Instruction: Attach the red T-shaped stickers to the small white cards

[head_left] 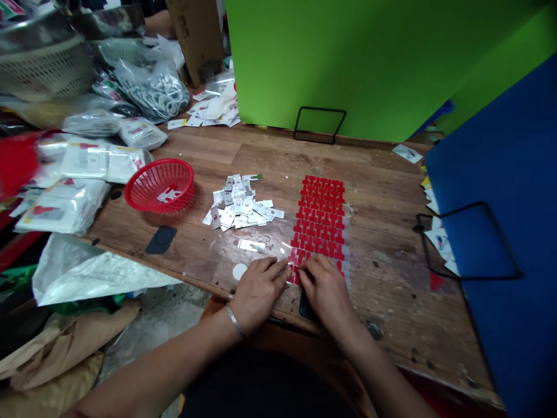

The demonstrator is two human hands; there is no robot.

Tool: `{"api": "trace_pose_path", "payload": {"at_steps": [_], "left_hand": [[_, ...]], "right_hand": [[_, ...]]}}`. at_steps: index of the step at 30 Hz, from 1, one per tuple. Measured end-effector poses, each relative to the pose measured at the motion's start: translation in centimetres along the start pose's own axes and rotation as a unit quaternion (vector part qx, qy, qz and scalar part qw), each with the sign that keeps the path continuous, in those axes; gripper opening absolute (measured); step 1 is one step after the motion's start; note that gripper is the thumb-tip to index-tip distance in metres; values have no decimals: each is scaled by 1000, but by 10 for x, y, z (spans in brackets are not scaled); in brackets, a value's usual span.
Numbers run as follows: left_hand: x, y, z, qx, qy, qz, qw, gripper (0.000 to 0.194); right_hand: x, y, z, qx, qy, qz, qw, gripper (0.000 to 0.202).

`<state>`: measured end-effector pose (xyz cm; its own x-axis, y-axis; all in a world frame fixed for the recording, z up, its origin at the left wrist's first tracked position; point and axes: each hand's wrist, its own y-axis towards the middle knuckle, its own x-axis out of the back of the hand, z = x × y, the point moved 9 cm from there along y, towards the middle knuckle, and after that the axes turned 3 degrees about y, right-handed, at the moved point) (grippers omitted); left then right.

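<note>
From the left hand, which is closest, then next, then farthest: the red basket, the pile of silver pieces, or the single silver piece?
From the left hand:
1. Single silver piece, just above the hand.
2. Pile of silver pieces, farther up the table.
3. Red basket, far up-left.

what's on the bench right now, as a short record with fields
left hand: left hand flat on the clear film, fingertips at the near end of the red sheet
right hand: right hand touching the same near end of the sheet
sheet: rows of red T-shaped stickers under clear film
pile: small metal plates heaped left of the sheet
loose plate: single plate near the left hand
basket: red basket left of the pile, with a piece inside
surface: worn wooden table
backdrop: green board behind
</note>
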<state>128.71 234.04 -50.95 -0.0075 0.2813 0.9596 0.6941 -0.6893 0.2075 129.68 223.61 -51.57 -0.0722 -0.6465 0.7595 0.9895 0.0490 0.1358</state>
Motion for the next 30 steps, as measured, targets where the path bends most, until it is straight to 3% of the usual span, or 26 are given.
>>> {"api": "trace_pose_path", "payload": {"at_steps": [5, 9, 12, 15, 17, 19, 23, 25, 26, 30], "left_hand": [[-6, -2, -3, 3, -1, 26, 1000, 32], [-1, 4, 4, 20, -76, 44, 996, 29], [13, 11, 32, 67, -157, 38, 985, 26], [27, 14, 78, 152, -106, 19, 983, 25], [29, 13, 100, 177, -62, 35, 982, 22], [28, 12, 110, 178, -57, 49, 981, 17], [25, 6, 107, 213, -144, 31, 966, 5], [17, 0, 103, 269, -262, 5, 927, 11], [9, -3, 100, 301, -343, -5, 890, 18], [-32, -9, 67, 376, -651, 7, 659, 34]], "right_hand": [[17, 0, -11, -63, 164, -5, 984, 14], [34, -6, -25, -159, 302, -42, 939, 11], [32, -7, -28, -198, 365, -42, 909, 23], [18, -6, -27, -218, 401, -30, 889, 26], [8, -6, -26, -230, 412, -31, 881, 27], [3, -5, -25, -234, 412, -38, 880, 29], [1, -1, -21, -231, 407, -56, 882, 30], [1, 1, -18, -227, 409, -61, 882, 30], [2, 3, -16, -224, 410, -63, 882, 29], [2, 6, -8, -210, 410, -71, 885, 25]]}}
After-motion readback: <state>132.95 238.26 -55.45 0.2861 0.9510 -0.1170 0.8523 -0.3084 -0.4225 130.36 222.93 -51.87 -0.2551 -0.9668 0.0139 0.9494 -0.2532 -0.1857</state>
